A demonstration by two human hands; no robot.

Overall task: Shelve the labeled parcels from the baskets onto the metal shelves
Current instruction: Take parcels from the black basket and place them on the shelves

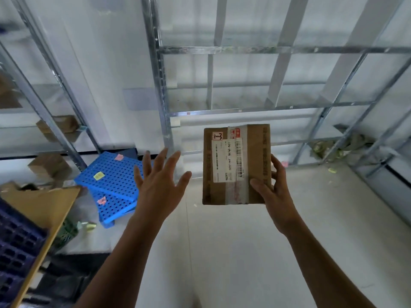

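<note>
While the left hand (160,187) hovers splayed, right hand (274,190) fingers (278,166) clamped on the parcel (224,165) edge.

A flat brown cardboard parcel (235,165) is held by the right hand (274,187) before grey metal shelving (222,50). The left hand (160,187) is set apart to its left; blue perforated plastic panels (111,187) are stacked farther left.

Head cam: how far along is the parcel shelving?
Done: a few brown boxes already sit on the left rack. In hand: the right hand grips a labeled parcel; the left hand is open beside it, not touching. Left: this parcel is not yet on the metal shelves ahead; what remains in the dark basket cannot be told.
</note>
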